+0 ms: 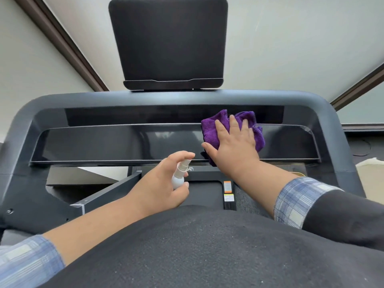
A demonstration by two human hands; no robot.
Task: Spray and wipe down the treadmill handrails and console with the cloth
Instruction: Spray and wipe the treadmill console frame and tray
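Pressing flat on the purple cloth, the right hand has its fingers straight and spread, holding the bunched cloth against the glossy black console, right of its centre. Left hand grips a small white spray bottle — fingers curled round the body, forefinger resting over the nozzle — just below the console's lower edge, near the right hand but apart from it. Grey handrail frame surrounds the console. Black tablet holder stands upright above it. Plaid sleeves cover both forearms partway — cuffs pushed back.
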